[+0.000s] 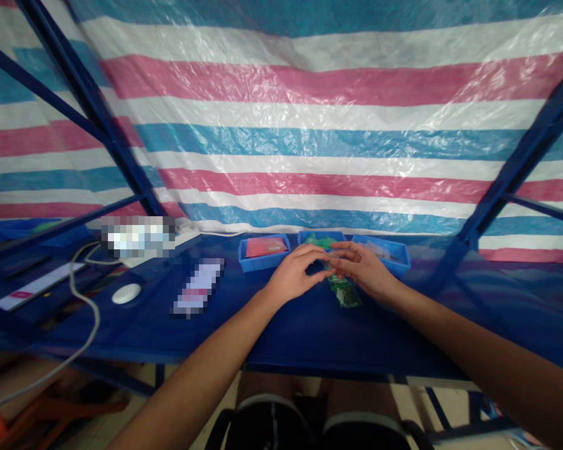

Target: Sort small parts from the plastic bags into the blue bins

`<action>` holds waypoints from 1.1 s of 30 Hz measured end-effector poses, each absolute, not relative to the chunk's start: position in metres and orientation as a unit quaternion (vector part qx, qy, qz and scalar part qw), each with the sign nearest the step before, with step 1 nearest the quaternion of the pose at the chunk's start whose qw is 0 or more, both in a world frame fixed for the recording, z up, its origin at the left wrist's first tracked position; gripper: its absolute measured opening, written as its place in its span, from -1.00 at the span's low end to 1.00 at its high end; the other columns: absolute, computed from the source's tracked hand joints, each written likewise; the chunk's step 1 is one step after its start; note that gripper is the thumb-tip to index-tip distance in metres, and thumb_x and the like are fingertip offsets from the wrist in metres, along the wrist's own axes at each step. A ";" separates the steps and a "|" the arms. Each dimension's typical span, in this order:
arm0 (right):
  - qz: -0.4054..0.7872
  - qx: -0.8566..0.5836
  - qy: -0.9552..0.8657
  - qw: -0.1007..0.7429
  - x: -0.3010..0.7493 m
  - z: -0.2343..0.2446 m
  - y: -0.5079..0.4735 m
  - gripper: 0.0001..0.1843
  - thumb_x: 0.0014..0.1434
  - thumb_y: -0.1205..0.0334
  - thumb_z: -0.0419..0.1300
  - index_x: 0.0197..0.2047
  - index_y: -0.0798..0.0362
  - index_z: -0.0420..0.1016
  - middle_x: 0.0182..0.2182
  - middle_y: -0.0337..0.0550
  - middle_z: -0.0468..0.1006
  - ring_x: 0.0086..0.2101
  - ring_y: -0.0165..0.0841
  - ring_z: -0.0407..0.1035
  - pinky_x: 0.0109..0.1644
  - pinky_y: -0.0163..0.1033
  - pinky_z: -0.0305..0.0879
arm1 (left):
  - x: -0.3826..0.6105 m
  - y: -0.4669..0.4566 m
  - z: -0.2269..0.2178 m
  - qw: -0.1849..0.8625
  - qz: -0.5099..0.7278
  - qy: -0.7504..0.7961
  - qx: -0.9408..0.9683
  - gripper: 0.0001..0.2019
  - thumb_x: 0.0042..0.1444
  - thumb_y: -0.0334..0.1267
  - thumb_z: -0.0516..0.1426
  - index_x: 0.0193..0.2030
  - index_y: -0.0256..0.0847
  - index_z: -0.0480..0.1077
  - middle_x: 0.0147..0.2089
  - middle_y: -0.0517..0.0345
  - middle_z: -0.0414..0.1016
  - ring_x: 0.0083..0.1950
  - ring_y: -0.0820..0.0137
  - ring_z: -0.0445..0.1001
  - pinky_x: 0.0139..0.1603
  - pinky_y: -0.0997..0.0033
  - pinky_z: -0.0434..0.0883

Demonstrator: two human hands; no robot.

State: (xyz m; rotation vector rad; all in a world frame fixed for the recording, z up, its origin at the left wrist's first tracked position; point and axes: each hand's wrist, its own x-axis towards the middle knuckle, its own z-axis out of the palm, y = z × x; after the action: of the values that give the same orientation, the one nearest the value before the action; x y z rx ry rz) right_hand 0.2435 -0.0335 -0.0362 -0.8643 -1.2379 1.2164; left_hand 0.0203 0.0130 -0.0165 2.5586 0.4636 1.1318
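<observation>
My left hand (299, 274) and my right hand (363, 270) meet over the table, thumbs and fingers curled in a pinch. Between their fingertips is the upper end of a small green printed plastic packet (344, 294). Its lower part extends toward me, close to the blue tabletop; whether it touches the table I cannot tell. My fingers hide the packet's top edge. Just behind the hands stands a blue tray (302, 236) with more green packets (323, 241) in it.
Left of the hands is a blue tray (263, 265) with red packets (265, 246); right is another blue tray (400, 267) with clear plastic pieces. Further left lie a pixelated phone (199, 286), a white mouse-shaped object (126, 294) and a white cable (94, 319). Blue frame posts flank the table.
</observation>
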 end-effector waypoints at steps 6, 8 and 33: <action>0.553 -0.373 -0.518 0.536 0.240 -0.035 -0.037 -0.45 -0.03 0.06 0.63 -0.02 -0.03 0.58 -0.30 -0.20 0.67 -0.34 -0.31 0.54 -0.29 -0.22 0.42 | 0.019 0.017 -0.020 0.142 0.379 0.148 0.902 -0.79 0.41 -0.23 0.22 0.11 -0.11 0.59 0.15 -0.04 0.64 0.20 0.20 0.58 0.29 0.14 0.48; 0.556 -0.377 -0.515 0.532 0.238 -0.034 -0.038 -0.45 -0.05 0.08 0.64 -0.02 -0.03 0.59 -0.32 -0.21 0.67 -0.34 -0.30 0.54 -0.29 -0.22 0.43 | 0.018 0.016 -0.020 0.139 0.370 0.149 0.906 -0.81 0.43 -0.22 0.20 0.08 -0.11 0.61 0.14 -0.04 0.65 0.19 0.19 0.59 0.29 0.13 0.48; 0.583 -0.394 -0.498 0.506 0.243 -0.022 -0.043 -0.49 0.05 -0.05 0.58 -0.08 -0.01 0.51 -0.53 -0.38 0.47 -0.59 -0.49 0.21 -0.52 -0.32 0.03 | 0.019 0.011 -0.016 0.155 0.395 0.171 0.889 -0.80 0.42 -0.18 0.23 0.08 -0.15 0.58 -0.04 0.02 0.56 -0.02 0.32 0.56 -0.04 0.35 0.52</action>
State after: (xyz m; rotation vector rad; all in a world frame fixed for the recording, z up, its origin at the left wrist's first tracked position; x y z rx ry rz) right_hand 0.2427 -0.0426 -0.0225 -0.9513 -1.2017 1.4065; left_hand 0.0193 0.0105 -0.0161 2.5467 0.4891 1.1327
